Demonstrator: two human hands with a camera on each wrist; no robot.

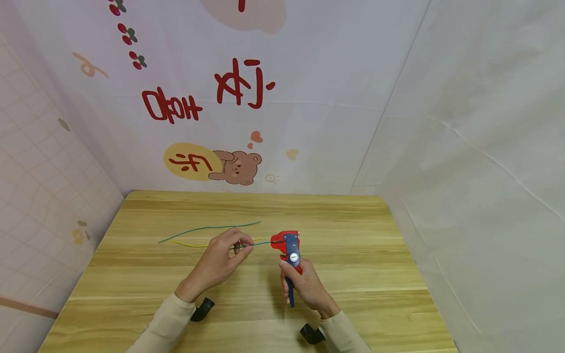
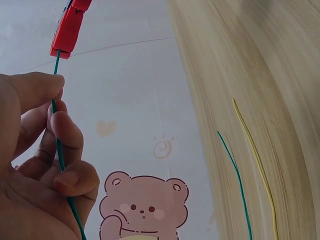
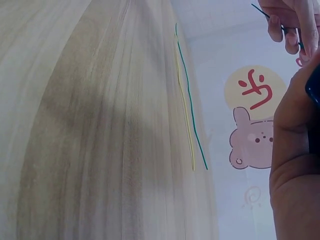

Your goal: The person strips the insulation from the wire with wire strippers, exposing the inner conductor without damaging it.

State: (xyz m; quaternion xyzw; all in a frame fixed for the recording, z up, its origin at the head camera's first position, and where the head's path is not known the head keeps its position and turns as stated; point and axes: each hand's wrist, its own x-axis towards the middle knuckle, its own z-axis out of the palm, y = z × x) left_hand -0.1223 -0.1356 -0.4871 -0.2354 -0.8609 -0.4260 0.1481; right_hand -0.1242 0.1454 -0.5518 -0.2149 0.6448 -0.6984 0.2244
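Above the wooden table point(image 1: 366, 294), a green wire point(image 1: 262, 243) is pinched by the left hand point(image 1: 220, 260), its tip tucked into the red-headed wire stripper point(image 1: 292, 243), gripped by the right hand point(image 1: 306, 284); beyond, a yellow wire point(image 1: 190, 245) and second green wire point(image 1: 207, 227) are laid out.

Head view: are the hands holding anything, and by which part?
The left hand pinches a green wire partway along, short of the red-and-blue tool that its end meets. The right hand grips that tool by its handles.
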